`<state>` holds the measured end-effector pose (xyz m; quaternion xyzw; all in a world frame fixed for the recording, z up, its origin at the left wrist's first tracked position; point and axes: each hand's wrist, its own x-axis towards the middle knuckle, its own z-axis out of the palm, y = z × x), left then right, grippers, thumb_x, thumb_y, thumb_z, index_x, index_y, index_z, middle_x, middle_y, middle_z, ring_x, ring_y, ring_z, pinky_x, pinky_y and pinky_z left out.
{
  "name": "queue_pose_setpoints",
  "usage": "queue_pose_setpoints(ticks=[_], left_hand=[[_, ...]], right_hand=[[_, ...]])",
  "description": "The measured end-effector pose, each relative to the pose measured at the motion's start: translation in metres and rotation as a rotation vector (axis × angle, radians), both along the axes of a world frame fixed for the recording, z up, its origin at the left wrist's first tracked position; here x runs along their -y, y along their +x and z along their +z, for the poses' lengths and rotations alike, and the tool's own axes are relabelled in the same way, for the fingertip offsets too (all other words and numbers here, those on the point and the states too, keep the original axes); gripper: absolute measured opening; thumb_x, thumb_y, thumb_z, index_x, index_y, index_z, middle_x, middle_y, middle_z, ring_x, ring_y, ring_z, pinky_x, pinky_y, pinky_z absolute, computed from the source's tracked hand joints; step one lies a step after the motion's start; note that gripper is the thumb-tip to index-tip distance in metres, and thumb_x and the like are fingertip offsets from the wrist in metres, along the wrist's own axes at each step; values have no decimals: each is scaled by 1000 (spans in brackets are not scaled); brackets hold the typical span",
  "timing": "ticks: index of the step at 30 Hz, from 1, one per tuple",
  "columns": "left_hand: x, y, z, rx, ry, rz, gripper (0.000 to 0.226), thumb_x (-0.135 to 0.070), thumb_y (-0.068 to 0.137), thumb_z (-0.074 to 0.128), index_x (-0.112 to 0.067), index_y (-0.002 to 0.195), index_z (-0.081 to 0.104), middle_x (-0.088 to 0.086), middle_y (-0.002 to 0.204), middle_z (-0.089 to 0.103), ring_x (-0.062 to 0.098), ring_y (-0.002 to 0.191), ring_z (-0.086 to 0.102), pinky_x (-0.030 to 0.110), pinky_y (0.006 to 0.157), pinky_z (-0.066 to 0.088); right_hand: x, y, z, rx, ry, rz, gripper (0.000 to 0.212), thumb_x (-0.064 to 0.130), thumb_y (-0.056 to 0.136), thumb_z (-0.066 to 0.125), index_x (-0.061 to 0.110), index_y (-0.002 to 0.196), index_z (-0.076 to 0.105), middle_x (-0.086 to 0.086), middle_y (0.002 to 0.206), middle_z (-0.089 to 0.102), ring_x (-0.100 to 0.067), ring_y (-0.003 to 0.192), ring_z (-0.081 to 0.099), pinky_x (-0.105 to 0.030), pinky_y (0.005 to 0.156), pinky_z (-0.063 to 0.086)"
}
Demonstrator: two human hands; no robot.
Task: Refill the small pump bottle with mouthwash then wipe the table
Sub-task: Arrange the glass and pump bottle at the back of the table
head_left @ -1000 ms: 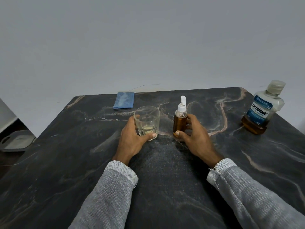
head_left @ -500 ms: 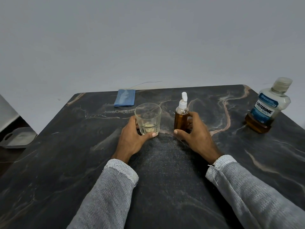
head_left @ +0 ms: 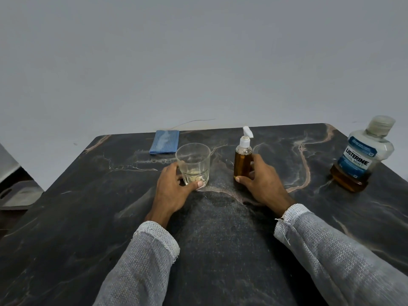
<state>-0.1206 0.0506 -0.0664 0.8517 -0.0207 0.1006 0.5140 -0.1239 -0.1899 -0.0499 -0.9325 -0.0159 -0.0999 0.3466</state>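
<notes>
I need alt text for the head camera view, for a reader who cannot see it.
A person's left hand grips a glass tumbler and the right hand grips a small amber pump bottle, both standing on a dark marble table. A Listerine bottle stands far right, with little liquid left; a folded blue cloth lies at the far edge.

Head camera looks forward and down, close over the table (head_left: 66, 217).
</notes>
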Motion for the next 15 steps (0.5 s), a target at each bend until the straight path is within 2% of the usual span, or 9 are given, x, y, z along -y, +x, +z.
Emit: queue_pose_setpoints(ticks=[2,7,15], left_hand=[[0,11,3,-2,28,7,67,-24,65,88,-21,122,54,2,128,59,16,108,63,34,94,53],[0,42,7,-16,85,21,63,-27,67,87,-19,121,54,-2,117,67,12,99,64,23,80,48],[6,93,12,64,311,94,60,-41,72,81,-15,120,57,3,118,68,19,105,64,39,90,52]], right_hand=[[1,8,2,-7,-38,-3,59,33,81,75,18,127,42,-7,122,63,-24,103,63,-41,88,53],[3,37,6,-46,-62,-30,59,35,81,75,17,127,44,-9,120,63,-27,104,62,-46,91,52],[0,95,2,-52,-14,-35,56,31,81,76,12,127,50,-9,123,63,-26,109,61,-38,92,49]])
